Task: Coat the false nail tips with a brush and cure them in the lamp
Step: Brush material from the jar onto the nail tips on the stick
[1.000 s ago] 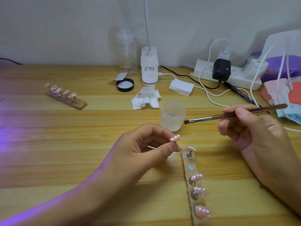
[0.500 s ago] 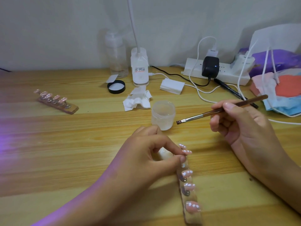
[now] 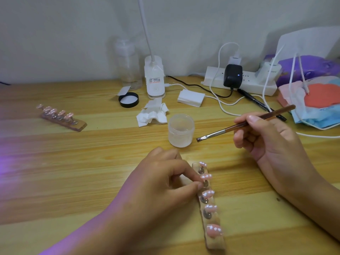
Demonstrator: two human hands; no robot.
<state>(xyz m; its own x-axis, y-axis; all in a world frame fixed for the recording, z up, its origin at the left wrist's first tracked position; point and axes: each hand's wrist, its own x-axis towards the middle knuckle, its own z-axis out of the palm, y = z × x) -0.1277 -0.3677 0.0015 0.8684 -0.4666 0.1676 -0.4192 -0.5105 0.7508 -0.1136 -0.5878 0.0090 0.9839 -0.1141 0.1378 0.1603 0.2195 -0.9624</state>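
Left hand point(image 3: 161, 183) pinching nail tip point(image 3: 206, 176) now back on strip point(image 3: 215, 242), right hand point(image 3: 272, 140) still gripping brush point(image 3: 230, 128)

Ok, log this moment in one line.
left hand: pinches second tip on strip | right hand: holds brush, bristles beside jar | coating: brush off tips

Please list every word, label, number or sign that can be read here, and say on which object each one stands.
No text can be read for certain.
White sticker on the white desk-lamp base: red and dark print, too blurred to read.
White plug adapter on the white power strip: faint grey word, too small to read.
Black power adapter: a blue light only, no text visible.
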